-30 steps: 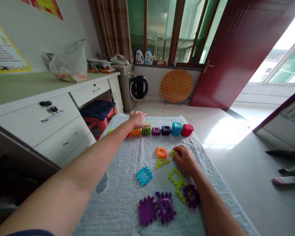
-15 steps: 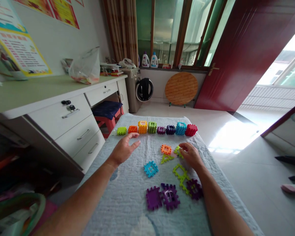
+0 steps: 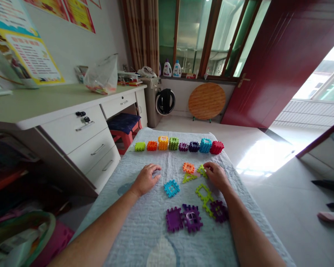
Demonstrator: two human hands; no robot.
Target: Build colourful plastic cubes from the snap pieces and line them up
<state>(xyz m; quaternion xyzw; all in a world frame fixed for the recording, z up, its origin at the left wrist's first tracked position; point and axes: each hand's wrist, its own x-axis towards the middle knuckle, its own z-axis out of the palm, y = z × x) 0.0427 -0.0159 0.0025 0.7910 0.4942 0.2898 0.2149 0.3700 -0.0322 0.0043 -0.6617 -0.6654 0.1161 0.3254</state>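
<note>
My left hand [image 3: 147, 180] is low over the cloth, left of a blue square building tile [image 3: 172, 188]. Its fingers are loosely bent, the thumb stands apart, and nothing is in it. On the other side, my right hand [image 3: 215, 174] has its thumb and fingers closed on the edge of a lime-green building tile [image 3: 202, 171]. Beside that tile lie an orange square tile [image 3: 188, 168] and a lime triangular tile [image 3: 189, 178]. Nearer to me are a lime open-framed tile [image 3: 204, 193], a dark purple tile [image 3: 218, 211] and purple tiles [image 3: 174, 219].
Several stacks of tiles, including a yellow stack [image 3: 163, 143] and a red stack [image 3: 217, 147], line the far end of the cloth-covered table [image 3: 139, 230]. A white desk [image 3: 72, 137] stands at the left, with a stool [image 3: 124, 124] beside it.
My left hand has come down and nearer to me, away from the stacks, and its fingers are more bent. My right hand stays at the lime-green tile. The view has shifted slightly.
</note>
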